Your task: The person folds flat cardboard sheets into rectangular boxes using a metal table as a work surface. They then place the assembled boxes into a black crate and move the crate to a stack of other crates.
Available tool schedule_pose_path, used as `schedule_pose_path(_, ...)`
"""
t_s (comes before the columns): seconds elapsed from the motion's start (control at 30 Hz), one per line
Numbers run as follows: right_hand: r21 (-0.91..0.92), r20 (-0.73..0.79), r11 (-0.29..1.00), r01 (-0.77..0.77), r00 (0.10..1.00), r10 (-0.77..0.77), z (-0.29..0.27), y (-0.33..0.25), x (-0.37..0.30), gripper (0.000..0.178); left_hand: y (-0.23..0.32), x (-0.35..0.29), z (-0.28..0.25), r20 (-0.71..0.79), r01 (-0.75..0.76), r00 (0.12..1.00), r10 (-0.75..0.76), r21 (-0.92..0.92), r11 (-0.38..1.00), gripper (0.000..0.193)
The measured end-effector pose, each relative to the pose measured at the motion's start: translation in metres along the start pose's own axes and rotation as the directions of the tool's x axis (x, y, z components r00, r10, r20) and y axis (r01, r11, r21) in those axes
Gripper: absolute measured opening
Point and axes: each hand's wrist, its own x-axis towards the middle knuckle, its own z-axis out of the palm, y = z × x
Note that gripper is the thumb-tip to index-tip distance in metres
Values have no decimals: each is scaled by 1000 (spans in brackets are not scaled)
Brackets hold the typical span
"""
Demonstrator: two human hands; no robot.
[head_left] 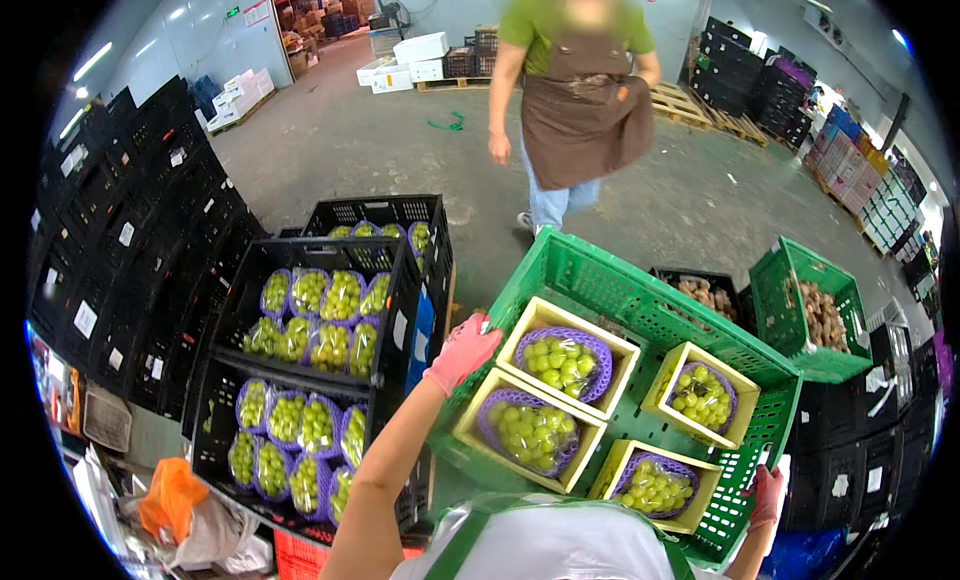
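My left hand [463, 352], in a pink glove, grips the left rim of a green plastic crate [620, 285]. On the opposite side my right hand [767, 495], gloved in pink too, is closed on the rim. The crate is tilted across my front, close to my body. Inside it stand several small cream-coloured boxes, among them a far left box [625, 380] and a far right box [655, 395]. Each holds a bunch of green grapes [560, 365] wrapped in purple foam netting [605, 365].
Black crates [300, 368] of netted green grapes stand at my left, beside tall stacks of black crates [120, 250]. A person in a brown apron [585, 120] is ahead. A second green crate [775, 300] with brown root-like produce is at right. Wooden pallets [680, 106] lie farther back.
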Motion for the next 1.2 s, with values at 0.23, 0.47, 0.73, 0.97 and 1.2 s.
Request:
schedule_pose_path(0.23,124,46,986,108,992,-114,159,-39,174,6,38,197,-44,-77,5,997,7,155,988,49)
schedule_pose_path(0.47,-27,293,990,135,948,-122,356,-216,276,7,50,327,-131,-77,317,940,-332,-160,935,49)
schedule_pose_path(0.73,17,528,977,210,828,-187,592,-308,417,12,14,476,-217,-330,315,898,-290,25,949,49)
schedule_pose_path(0.97,-163,692,837,523,665,-281,798,-502,422,25,-18,605,-321,-458,360,814,-357,-85,929,47)
schedule_pose_path(1.2,-98,777,816,570,556,-295,1036,-621,505,37,-60,750,-377,-525,400,708,-472,-252,881,50)
